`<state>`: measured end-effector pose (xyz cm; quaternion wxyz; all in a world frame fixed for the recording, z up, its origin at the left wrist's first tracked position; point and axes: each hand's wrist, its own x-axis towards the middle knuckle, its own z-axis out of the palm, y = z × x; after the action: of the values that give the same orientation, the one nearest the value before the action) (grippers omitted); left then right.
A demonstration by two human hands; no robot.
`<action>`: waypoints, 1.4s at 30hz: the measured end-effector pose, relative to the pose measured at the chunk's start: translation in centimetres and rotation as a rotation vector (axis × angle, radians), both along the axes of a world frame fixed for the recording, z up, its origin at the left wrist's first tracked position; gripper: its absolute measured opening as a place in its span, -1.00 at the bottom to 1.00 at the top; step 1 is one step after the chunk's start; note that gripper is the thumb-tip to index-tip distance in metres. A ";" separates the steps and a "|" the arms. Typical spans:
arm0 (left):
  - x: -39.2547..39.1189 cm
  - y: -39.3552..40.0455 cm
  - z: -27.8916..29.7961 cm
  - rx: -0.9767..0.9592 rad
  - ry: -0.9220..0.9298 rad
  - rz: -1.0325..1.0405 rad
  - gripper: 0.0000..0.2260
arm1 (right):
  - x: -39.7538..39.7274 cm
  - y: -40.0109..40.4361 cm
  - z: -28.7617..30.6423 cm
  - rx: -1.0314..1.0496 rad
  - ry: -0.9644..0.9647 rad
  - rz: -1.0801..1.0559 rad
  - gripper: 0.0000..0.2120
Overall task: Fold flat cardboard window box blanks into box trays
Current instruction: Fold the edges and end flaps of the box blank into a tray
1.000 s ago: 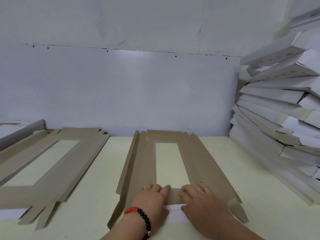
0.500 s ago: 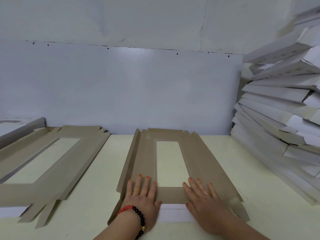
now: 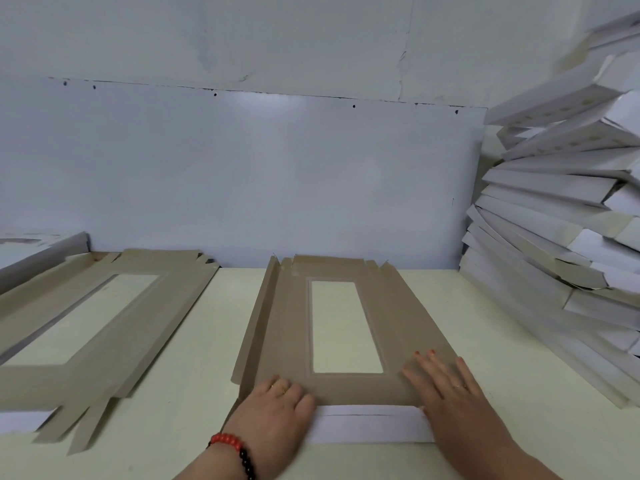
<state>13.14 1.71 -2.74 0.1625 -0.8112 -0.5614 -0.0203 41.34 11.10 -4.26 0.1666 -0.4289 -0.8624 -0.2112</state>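
where the pale bench (image 3: pixel 485 341) meets the wall, white folded trays (image 3: pixel 561 244) lean stacked at right; flat blanks (image 3: pixel 104 323) lie left. the centre blank (image 3: pixel 284 341) lies flat under both hands: left hand (image 3: pixel 277 407) curled, knuckles pressing; right hand (image 3: pixel 450 393) spread flat.

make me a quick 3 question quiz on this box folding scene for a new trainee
1. True or false: the right hand lies flat on the centre blank.
2. Which flap is folded over, showing its white side? A) near end flap B) far end C) right side
3. Fill in: the finished trays are stacked on the ____ side of the table.

Key: 1 true; 2 A; 3 right. The left hand, with its bead bracelet, presses the near left corner.
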 end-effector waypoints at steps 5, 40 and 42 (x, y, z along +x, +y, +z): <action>-2.2 0.2 0.3 -0.250 -0.170 -0.025 -0.58 | 0.1 -0.4 0.3 -0.021 -0.007 0.339 -0.46; 2.4 6.0 -2.7 -0.409 -0.193 0.482 -0.41 | -6.3 3.8 -0.8 -0.613 -0.213 -0.071 -0.42; 2.1 6.0 -2.6 -0.418 -0.171 0.494 -0.40 | -4.8 4.6 -1.0 -0.627 -0.211 -0.142 -0.43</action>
<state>15.21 7.75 -5.38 -0.0550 -0.6618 -0.7446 0.0675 36.57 15.73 -5.21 -0.0787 -0.4942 -0.8657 0.0101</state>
